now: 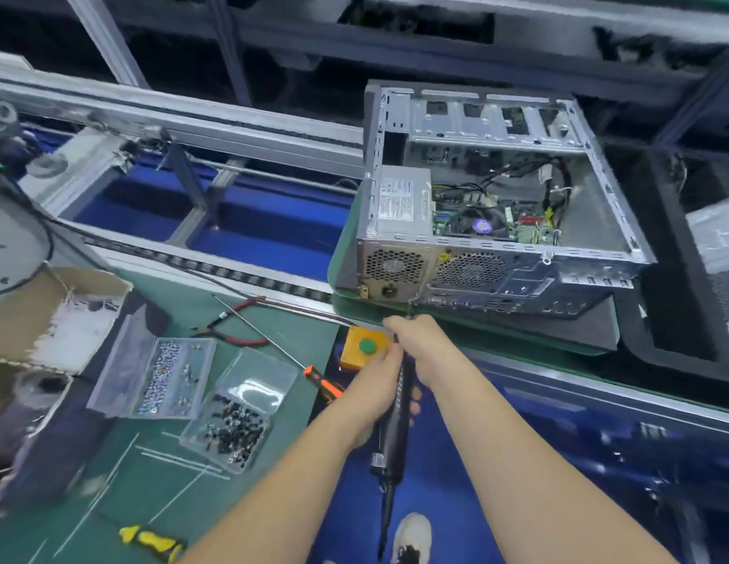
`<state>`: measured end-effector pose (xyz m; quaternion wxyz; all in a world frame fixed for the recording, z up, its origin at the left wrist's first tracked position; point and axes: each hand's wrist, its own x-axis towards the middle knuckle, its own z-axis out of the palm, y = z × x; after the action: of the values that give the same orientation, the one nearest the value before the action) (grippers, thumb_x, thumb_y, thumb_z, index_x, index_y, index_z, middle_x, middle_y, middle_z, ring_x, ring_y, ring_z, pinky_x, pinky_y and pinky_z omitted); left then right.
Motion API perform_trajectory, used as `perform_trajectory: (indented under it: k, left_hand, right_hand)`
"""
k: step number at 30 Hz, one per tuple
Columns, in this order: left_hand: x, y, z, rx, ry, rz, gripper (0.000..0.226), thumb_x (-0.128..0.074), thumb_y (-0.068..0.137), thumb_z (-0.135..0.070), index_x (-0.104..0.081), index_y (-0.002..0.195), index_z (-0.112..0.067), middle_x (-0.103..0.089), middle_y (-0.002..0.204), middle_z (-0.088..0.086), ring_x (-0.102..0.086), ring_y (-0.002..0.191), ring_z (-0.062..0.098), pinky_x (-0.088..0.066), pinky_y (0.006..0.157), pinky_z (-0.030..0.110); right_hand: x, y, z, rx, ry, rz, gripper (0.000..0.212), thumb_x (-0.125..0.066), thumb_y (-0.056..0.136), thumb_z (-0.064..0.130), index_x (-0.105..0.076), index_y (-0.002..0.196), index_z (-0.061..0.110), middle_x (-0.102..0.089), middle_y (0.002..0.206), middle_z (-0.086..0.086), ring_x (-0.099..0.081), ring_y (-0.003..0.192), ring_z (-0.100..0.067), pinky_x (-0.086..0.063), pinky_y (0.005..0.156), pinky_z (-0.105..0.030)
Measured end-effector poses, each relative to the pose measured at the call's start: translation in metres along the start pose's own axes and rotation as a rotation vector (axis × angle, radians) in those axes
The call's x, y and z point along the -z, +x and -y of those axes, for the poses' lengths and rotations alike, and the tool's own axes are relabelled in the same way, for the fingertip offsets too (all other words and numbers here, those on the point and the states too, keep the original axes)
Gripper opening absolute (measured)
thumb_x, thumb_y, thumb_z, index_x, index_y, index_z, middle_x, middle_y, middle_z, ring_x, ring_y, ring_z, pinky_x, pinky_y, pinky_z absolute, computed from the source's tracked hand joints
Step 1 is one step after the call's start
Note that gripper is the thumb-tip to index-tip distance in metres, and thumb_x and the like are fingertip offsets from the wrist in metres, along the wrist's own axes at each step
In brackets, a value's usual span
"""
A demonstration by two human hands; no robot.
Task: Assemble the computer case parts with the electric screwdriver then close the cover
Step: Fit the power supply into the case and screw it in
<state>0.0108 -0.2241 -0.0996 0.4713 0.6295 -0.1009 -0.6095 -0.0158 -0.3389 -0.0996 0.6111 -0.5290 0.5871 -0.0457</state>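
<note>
Both hands: left hand (375, 384) and right hand (415, 339) grip the electric screwdriver (395, 421).
Handling: rigid, slim; hold mid-barrel.
Computer case (497, 221): heavy, sharp-edged.

Computer case (505, 205): grey steel tower lying on its side on a green pad, cover off, open side up. PSU in the near-left corner, motherboard and cabling visible inside, rear fan grilles facing the person. Electric screwdriver (395, 425): black, slim, roughly upright at the case's near edge, bit end up, cord trailing down.
</note>
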Motion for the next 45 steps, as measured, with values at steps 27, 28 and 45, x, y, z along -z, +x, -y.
perform_trajectory:
  k: [27,28,45]
  left_hand:
    - [-0.017,-0.048,0.042,0.026,-0.552,0.082,0.044,-0.041,0.105,-0.035,-0.066,0.116,0.000,-0.069,0.088,0.016,-0.062,0.066,0.024,-0.052,0.055,0.033]
    - [-0.017,-0.049,0.044,0.017,-0.560,0.095,0.047,-0.043,0.106,-0.040,-0.068,0.113,0.000,-0.068,0.088,0.016,-0.063,0.068,0.024,-0.054,0.056,0.035]
    - [-0.040,-0.053,0.055,-0.162,-0.494,-0.049,0.037,-0.045,0.081,-0.042,-0.071,0.106,-0.037,-0.062,0.083,0.011,-0.054,0.055,0.025,-0.040,0.044,0.028]
  right_hand:
    - [0.097,0.002,0.228,0.556,-0.221,-0.208,0.036,-0.041,0.106,0.012,-0.064,0.127,-0.006,-0.057,0.079,-0.014,-0.054,0.066,-0.021,-0.053,0.063,-0.031]
    - [0.095,0.017,0.229,0.465,-0.183,-0.115,0.036,-0.041,0.108,0.013,-0.064,0.129,-0.007,-0.059,0.079,-0.012,-0.059,0.067,-0.022,-0.055,0.065,-0.027]
    - [0.078,0.089,0.214,0.097,-0.067,0.580,0.023,-0.050,0.100,0.043,-0.060,0.108,0.024,-0.069,0.132,-0.003,-0.070,0.118,-0.025,-0.055,0.102,-0.043]
